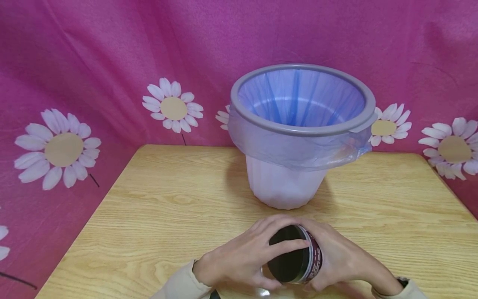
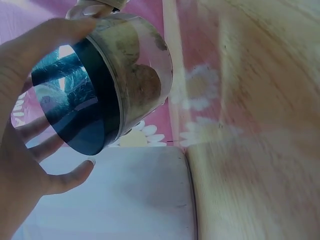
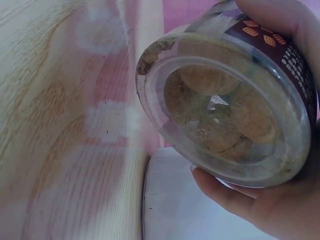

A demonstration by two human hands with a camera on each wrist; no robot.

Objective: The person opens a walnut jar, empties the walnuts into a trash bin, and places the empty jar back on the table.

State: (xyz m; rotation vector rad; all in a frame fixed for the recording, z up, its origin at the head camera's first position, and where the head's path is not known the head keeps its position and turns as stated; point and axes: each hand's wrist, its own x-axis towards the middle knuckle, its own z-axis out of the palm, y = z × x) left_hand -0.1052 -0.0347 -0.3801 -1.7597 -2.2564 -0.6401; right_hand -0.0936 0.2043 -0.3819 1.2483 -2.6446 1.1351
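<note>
A clear jar of round brown cookies (image 3: 215, 135), with a dark lid (image 1: 288, 265) and a maroon printed label (image 1: 315, 258), is tilted over the front of the table. My left hand (image 1: 240, 254) holds the lid, its thumb and fingers spread round the rim. My right hand (image 1: 341, 252) grips the jar's body from the other side. In the left wrist view the lid is fitted on the jar (image 2: 132, 70), and brown cookies show through the wall. The right wrist view faces the jar's base, where crumbs lie among the cookies.
Behind my hands stands a white bin (image 1: 285, 185) with a grey rim (image 1: 298, 131), lined with a bluish plastic bag (image 1: 295, 153) folded over its edge. The wooden table (image 1: 168, 195) meets a pink flowered cloth (image 1: 209, 45) at the back and sides.
</note>
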